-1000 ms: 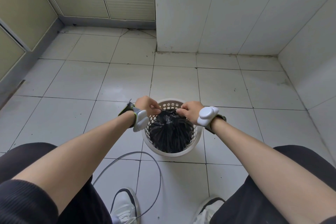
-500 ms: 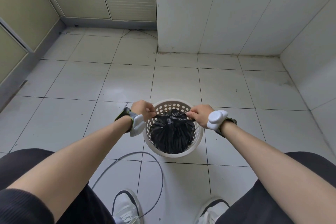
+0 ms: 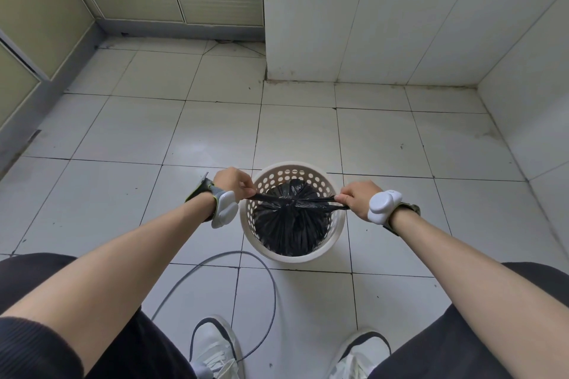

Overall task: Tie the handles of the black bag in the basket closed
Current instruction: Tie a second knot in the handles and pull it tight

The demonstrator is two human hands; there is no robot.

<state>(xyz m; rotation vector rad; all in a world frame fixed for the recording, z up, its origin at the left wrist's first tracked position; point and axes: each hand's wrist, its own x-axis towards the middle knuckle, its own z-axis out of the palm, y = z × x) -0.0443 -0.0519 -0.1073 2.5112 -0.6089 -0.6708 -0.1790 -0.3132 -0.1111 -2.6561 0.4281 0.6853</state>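
A black plastic bag (image 3: 291,224) fills a round white perforated basket (image 3: 337,229) standing on the tiled floor. The bag's two handles are stretched tight sideways and meet in a gathered crossing (image 3: 296,200) over the bag's top. My left hand (image 3: 234,183) is at the basket's left rim, fist closed on the left handle end. At the right rim, my right hand (image 3: 357,196) grips the right handle end. Both wrists wear white devices on straps.
A grey cable (image 3: 271,292) loops on the floor tiles in front of the basket, between it and my white shoes (image 3: 212,348). Tiled walls rise behind and to the right; a corner pillar (image 3: 308,24) stands behind the basket. Louvred panels line the left.
My hands, close together over the bag a second ago, have pulled apart to either side of the basket, drawing the handles taut across the bag's top.
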